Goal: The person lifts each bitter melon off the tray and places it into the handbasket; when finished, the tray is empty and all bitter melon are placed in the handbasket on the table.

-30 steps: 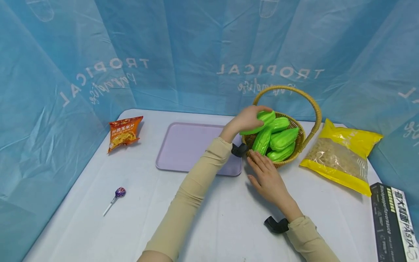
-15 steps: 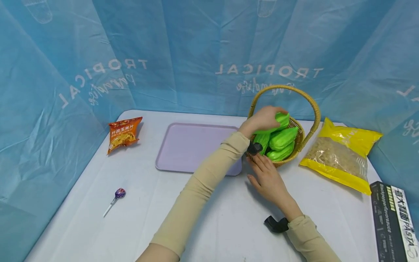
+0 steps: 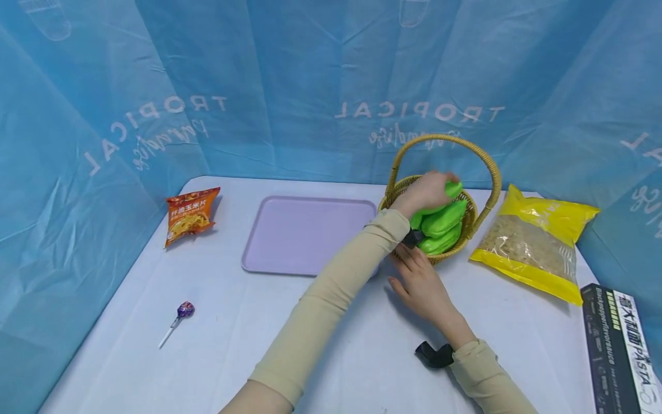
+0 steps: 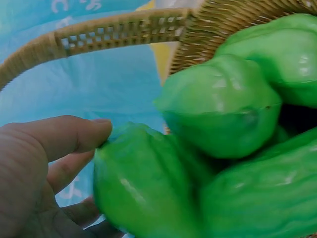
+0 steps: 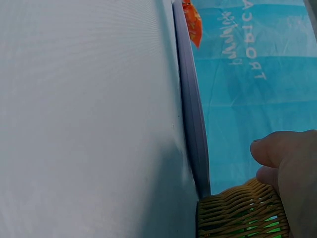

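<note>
A wicker basket with an arched handle holds several glossy, ridged green bitter melons. My left hand reaches over its left side and grips one bitter melon at the back, thumb on top and fingers curled beneath, as the left wrist view shows. That melon lies against the others, and the hand hides part of it in the head view. My right hand lies with straight fingers against the basket's near side, its fingertips partly covered by the left wrist. In the right wrist view its thumb stands above the weave.
Left of the basket lies a lilac tray, partly under my left forearm. An orange snack bag and a lollipop are farther left. Right of the basket lie a yellow bag and a black pasta box. A blue curtain surrounds the table.
My left hand has moved right from the basket's left rim and in over the pile, carrying the bitter melon. The right hand has stayed against the basket. The head view has shifted slightly.
</note>
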{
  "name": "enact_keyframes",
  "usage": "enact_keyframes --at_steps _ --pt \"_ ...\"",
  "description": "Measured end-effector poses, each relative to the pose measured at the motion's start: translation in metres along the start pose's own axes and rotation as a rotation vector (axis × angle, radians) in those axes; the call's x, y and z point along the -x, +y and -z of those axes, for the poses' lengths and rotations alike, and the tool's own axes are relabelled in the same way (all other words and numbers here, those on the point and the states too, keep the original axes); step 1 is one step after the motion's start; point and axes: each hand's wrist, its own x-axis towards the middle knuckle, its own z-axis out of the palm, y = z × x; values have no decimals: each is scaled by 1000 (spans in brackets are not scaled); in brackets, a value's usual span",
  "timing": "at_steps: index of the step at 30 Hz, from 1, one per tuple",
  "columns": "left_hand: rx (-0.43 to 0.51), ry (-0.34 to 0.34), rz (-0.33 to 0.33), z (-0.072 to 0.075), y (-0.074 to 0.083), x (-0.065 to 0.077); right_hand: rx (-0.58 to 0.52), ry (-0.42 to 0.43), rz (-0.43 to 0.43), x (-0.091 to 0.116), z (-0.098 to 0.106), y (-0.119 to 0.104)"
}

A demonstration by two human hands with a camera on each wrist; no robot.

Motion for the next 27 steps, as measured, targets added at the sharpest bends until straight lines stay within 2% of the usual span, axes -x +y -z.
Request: enact_keyframes --at_steps 7,13,17,22,24,27 --pt "-36 3 -1 -9 -5 2 -12 -8 3 -3 1 -3" --pt "-108 2 15 -4 -2 5 -21 -5 11 -4 2 -3" --pt "-160 -15 23 10 4 14 -42 -47 -2 -4 5 -3" --pt "-187 -33 -3 36 10 32 -134 -158 -56 -2 22 1" --pt "-190 -12 -4 45 9 41 -153 -192 -90 -2 33 3" --pt "-198 51 13 56 2 57 -140 -200 -136 1 51 9"
